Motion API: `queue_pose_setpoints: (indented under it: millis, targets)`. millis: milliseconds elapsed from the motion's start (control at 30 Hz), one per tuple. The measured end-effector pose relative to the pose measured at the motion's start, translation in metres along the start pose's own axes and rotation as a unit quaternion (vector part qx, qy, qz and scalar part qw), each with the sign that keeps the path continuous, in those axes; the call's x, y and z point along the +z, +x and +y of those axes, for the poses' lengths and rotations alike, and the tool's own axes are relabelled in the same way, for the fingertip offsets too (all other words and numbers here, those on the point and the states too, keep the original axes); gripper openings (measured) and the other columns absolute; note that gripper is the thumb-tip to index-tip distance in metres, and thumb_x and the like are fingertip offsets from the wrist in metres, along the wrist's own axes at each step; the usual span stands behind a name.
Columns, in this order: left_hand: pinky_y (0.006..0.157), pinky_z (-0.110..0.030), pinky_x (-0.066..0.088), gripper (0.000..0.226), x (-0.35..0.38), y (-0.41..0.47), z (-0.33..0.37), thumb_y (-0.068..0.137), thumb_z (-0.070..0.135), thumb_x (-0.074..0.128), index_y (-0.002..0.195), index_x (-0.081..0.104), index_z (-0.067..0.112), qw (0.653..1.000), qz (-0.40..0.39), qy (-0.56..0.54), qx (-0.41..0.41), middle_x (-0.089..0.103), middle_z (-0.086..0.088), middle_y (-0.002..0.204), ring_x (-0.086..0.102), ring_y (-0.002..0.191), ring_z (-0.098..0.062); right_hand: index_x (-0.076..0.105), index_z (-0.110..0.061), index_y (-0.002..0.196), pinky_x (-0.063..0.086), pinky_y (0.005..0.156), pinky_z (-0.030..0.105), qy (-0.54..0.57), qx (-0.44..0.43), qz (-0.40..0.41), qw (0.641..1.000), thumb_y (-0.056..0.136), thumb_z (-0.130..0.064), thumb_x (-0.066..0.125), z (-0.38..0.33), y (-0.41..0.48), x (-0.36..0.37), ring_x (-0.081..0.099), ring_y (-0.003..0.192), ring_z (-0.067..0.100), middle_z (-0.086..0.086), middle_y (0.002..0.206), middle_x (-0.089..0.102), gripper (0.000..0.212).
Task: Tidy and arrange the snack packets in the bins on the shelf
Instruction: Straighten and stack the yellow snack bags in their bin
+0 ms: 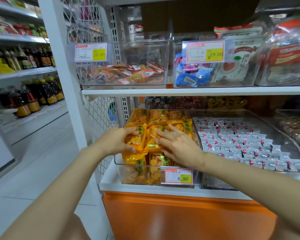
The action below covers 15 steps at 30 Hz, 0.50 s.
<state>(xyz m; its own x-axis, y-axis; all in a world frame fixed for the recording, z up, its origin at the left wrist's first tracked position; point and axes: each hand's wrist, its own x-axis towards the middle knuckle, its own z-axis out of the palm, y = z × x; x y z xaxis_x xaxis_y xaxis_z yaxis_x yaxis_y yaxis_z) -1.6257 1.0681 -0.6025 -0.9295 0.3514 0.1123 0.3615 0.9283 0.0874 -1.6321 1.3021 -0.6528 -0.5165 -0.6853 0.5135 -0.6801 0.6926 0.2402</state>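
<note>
The left hand [117, 140] grips one orange-yellow plastic snack packet [134, 138] in the left column, fingers curled over its top edge, thumb under its lower edge. The right hand [177, 146] lies flat with fingers straight and spread, pressing on the middle orange packet [151, 141] and the one to its right. Both hands are inside the clear rectangular plastic bin [118, 163] at the left end of the lower shelf. The packets fill it in three columns, wall to wall, with no free slot visible. Open room above: a clear gap between the packet tops and the white shelf board [180, 92] overhead. To the left, the white wire mesh side panel [100, 116] stands just beside the bin wall. To the right, the wall meets a second clear bin of small silver-grey sachets with red marks [241, 141]. The front rim is low, and both forearms pass over it. The red-and-yellow price tag [178, 176], reading 8.90, hides the front right packets. The right hand covers the packets below it. The back rows sit in shadow under the board, and their contents are hard to make out. The rightmost bin is cut off by the frame edge.
</note>
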Motion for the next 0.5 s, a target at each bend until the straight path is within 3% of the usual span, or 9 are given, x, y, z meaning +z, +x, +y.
queue_pose_setpoints:
  millis: [67, 167, 333, 500]
  targets:
    - [0.095, -0.033, 0.043, 0.066, 0.004, 0.003, 0.004, 0.076, 0.044, 0.071, 0.135, 0.045, 0.032, 0.999, 0.032, 0.030, -0.014, 0.046, 0.007, 0.142, 0.049, 0.122, -0.020, 0.067, -0.012, 0.108, 0.042, 0.100, 0.054, -0.010, -0.011, 0.001, 1.000, 0.075, -0.018, 0.075, -0.002, -0.002, 0.002, 0.068, 0.094, 0.032, 0.016, 0.119, 0.064, 0.034]
    - [0.097, -0.036, 0.043, 0.066, 0.010, 0.007, 0.007, 0.078, 0.042, 0.071, 0.136, 0.043, 0.030, 0.998, 0.049, 0.039, -0.025, 0.043, 0.006, 0.145, 0.048, 0.125, -0.023, 0.068, -0.012, 0.105, 0.039, 0.101, 0.052, 0.015, 0.002, 0.008, 1.000, 0.074, -0.016, 0.075, -0.001, -0.002, 0.000, 0.068, 0.096, 0.030, 0.016, 0.119, 0.064, 0.032]
    - [0.095, -0.036, 0.044, 0.068, 0.009, 0.009, 0.004, 0.076, 0.047, 0.070, 0.136, 0.042, 0.030, 0.999, 0.004, 0.032, -0.023, 0.050, 0.001, 0.138, 0.050, 0.121, -0.025, 0.066, -0.014, 0.112, 0.038, 0.107, 0.049, 0.118, 0.094, 0.002, 0.988, 0.082, -0.017, 0.067, 0.002, 0.002, -0.009, 0.061, 0.113, 0.023, 0.007, 0.128, 0.060, 0.030]
    - [0.104, -0.035, 0.038, 0.076, 0.010, 0.003, 0.006, 0.078, 0.051, 0.066, 0.143, 0.033, 0.028, 1.000, -0.003, 0.017, -0.003, 0.030, 0.005, 0.152, 0.037, 0.134, -0.020, 0.046, -0.028, 0.137, 0.011, 0.119, 0.037, 0.137, 0.097, -0.076, 0.983, 0.086, -0.044, 0.061, 0.007, 0.000, -0.020, 0.032, 0.138, 0.013, -0.004, 0.151, 0.032, 0.055]
